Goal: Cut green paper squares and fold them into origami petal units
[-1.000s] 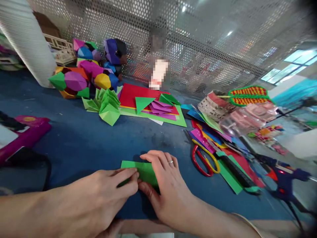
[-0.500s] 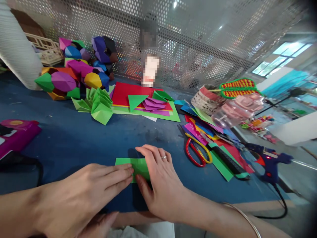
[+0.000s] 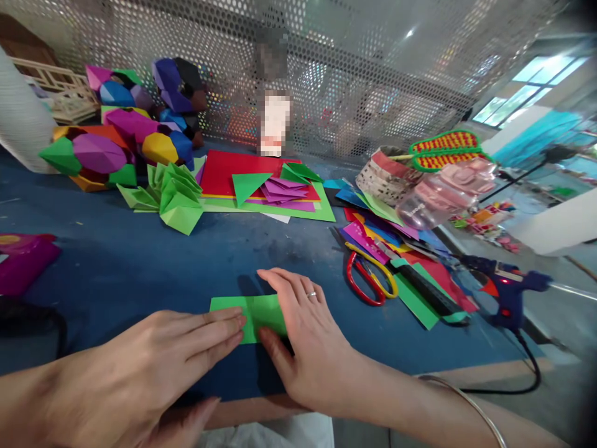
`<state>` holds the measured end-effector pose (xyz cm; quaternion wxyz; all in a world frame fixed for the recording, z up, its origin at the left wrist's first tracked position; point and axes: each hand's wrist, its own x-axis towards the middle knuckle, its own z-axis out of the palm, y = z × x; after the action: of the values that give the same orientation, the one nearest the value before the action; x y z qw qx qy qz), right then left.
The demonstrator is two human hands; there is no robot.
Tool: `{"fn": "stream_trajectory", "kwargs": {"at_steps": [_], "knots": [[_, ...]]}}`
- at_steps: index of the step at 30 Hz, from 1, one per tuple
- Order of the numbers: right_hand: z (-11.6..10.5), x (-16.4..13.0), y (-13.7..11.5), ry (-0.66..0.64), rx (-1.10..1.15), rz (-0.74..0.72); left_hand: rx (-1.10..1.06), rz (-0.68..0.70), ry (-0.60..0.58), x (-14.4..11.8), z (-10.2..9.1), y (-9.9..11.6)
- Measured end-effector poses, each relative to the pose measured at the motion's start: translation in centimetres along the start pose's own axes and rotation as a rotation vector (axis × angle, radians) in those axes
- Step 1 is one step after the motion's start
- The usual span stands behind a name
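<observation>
Both hands flat on a green paper strip (image 3: 254, 314) lying near the front edge of the blue bench (image 3: 116, 267), abt mid-width. Left hand (image 3: 153, 361) open, fingers straight & together, tips pressing the strip's middle. Right hand (image 3: 308, 348) also open, palm down over the strip's right end, thumb at its near edge; ring on one finger, thin bangle on the wrist. Neither hand pinches or lifts the paper – just pressed flat.

Around it: red/yellow-handled scissors (image 3: 370, 280) just right of the right hand, beside a dark ruler-like tool (image 3: 429, 297) on loose coloured sheets (image 3: 387, 239). Blue glue gun (image 3: 510, 292) at the right edge, cord trailing off the front. Mid-bench, behind the strip: red sheet stack (image 3: 228, 174) w/ green & purple folded triangles on top, and a light-green pleated fold (image 3: 175, 196) to its left. Back-left corner: multi-colour origami solids (image 3: 116, 140). Magenta object (image 3: 23, 264) at the left edge. Woven basket (image 3: 389, 183) & clear plastic bag (image 3: 443, 199) back-right. Perforated metal screen (image 3: 354, 81) along the back edge. Bench between strip and paper stack is bare.
</observation>
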<state>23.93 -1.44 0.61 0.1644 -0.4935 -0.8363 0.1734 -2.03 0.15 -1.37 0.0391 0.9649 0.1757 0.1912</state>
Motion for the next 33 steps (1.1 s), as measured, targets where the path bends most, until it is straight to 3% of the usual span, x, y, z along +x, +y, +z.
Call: {"fn": "stream_trajectory", "kwargs": {"at_steps": [7,11,20,26,33], "knots": [[-1.4,-1.6,1.7,-0.035,-0.014,-0.028,0.029,0.006,-0.034,-1.1,0.4,-0.1],[-1.6,-1.9,2.0,-0.073,-0.03,-0.047,0.001,-0.068,-0.015,-0.9,0.4,0.1],[-1.3,-2.3,2.4,-0.063,-0.18,-0.235,0.057,0.058,-0.021,1.4,-1.8,0.2],[-1.0,-2.4,2.5,-0.05,-0.246,-0.261,0.07,0.077,-0.086,0.1,-2.8,-0.2],[-1.0,-2.4,2.3,-0.027,-0.22,-0.263,0.044,0.053,-0.042,-0.4,-3.6,-0.1]]}}
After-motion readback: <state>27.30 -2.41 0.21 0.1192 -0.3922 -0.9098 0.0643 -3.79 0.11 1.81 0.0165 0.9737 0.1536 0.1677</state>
